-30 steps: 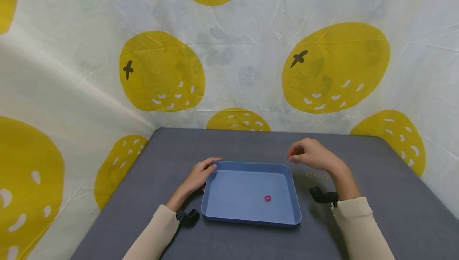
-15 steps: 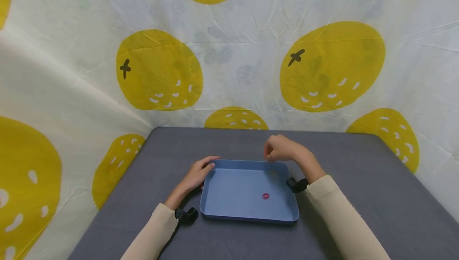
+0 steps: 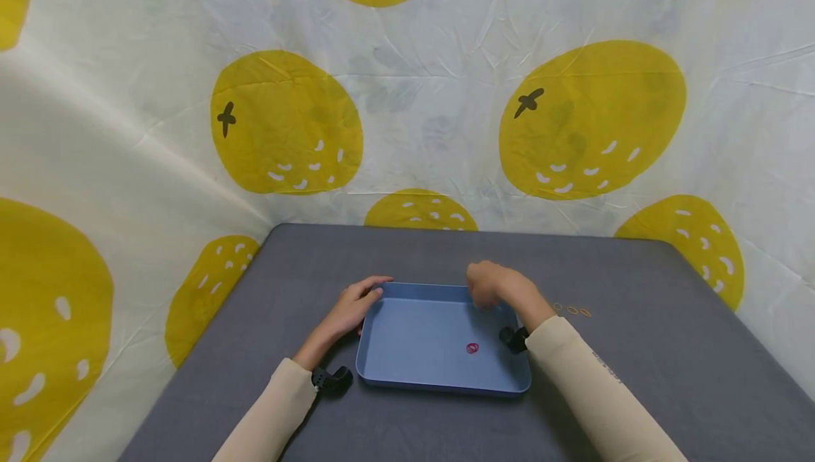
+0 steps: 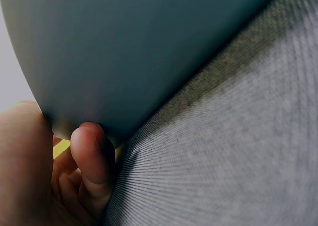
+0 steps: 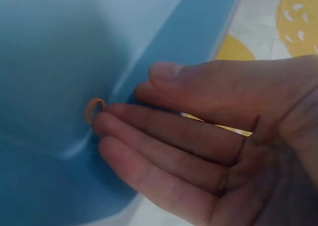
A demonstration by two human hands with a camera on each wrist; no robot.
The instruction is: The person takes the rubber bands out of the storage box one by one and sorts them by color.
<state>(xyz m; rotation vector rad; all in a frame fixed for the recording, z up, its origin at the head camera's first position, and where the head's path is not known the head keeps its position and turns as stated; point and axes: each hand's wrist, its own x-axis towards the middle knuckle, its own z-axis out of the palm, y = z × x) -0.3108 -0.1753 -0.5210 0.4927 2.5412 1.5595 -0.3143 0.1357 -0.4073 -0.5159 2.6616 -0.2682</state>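
Head: left hand (image 3: 349,308) grips blue tray (image 3: 407,338) at far-left corner, thumb on rim; right hand (image 3: 499,285) at far-right corner. Red bands (image 3: 472,348) inside, right of centre; three yellow-orange bands (image 3: 572,310) outside, right.

Left wrist: curled finger against tray's outer wall.

Right wrist: long fingers straight, together, tips at orange band (image 5: 89,108) in tray's corner. Light fingertips, steady tray probably serve best.

1. A grey bench (image 3: 407,253), its far corners rounded.
2. Behind it, a white sheet (image 3: 426,158) with yellow fruit-like shapes (image 3: 592,129) (two bear dark crosses (image 3: 529,102)).
3. Faint greyish patches (image 3: 439,131) on the sheet, perhaps showing through.
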